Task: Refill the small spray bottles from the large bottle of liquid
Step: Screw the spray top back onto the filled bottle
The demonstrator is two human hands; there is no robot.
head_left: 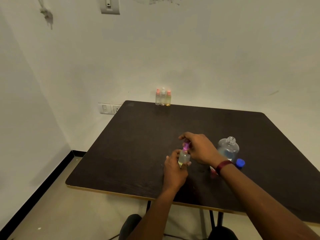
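On the head view I have the small bottle (184,157) near the middle of the table (121,153). My left hand (174,168) wraps its body to steady it while my right hand (199,149) pinches the pink top (186,145), I judge for twisting. It is clear, with pale yellowish liquid low down. The large bottle (228,149) stands uncapped to the right, ready for pouring.

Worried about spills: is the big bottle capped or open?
Open: the large bottle shows a bare threaded neck; a blue cap lies beside it.
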